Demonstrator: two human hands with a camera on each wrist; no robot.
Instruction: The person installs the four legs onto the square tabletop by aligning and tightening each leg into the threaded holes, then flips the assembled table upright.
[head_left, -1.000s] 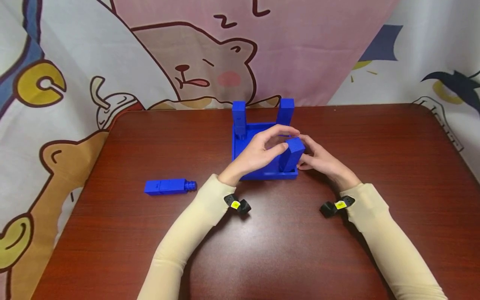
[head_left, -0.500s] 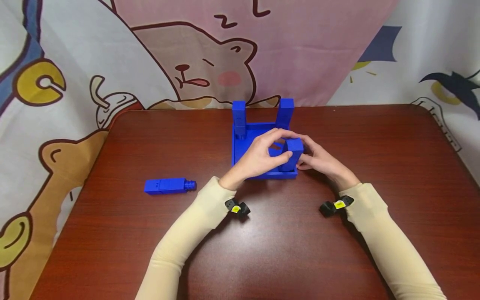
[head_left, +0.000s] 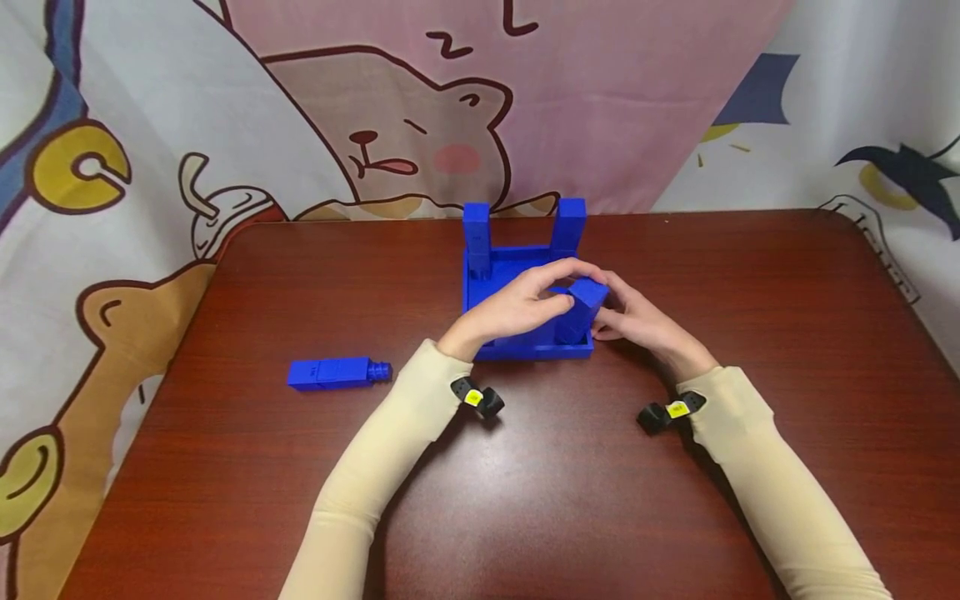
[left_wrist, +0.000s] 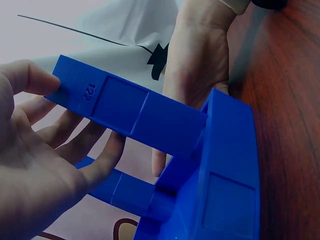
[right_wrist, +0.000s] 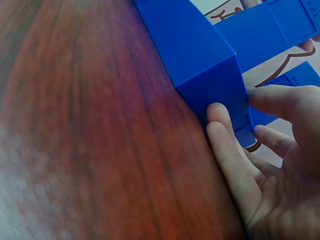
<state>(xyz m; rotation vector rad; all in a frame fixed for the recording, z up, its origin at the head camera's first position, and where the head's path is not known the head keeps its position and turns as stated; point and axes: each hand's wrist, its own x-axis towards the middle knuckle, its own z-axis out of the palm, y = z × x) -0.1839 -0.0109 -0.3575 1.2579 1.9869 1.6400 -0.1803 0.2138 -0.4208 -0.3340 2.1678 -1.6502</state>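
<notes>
A square blue tray-like base point(head_left: 536, 353) sits on the table with blue block-shaped legs standing at its corners. My left hand point(head_left: 517, 308) holds the upper end of the front right leg point(head_left: 583, 312) between thumb and fingers. In the left wrist view this leg point(left_wrist: 120, 105) is marked 122, and its lower end goes down inside the base's corner. My right hand point(head_left: 648, 329) grips the base at its right side; in the right wrist view its fingers point(right_wrist: 232, 165) lie against the outer wall point(right_wrist: 217, 95). The leg's joint with the base is hidden.
A loose blue leg point(head_left: 337, 372) with a threaded end lies on the table to the left. Two more legs, a back left one point(head_left: 477, 237) and a back right one point(head_left: 570, 223), stand upright on the base. A cartoon-printed curtain point(head_left: 600, 108) hangs behind the brown table point(head_left: 570, 483).
My left thumb and fingers have shifted around the leg's top, and the leg has turned back and forth slightly in place. My right hand has stayed at the base.
</notes>
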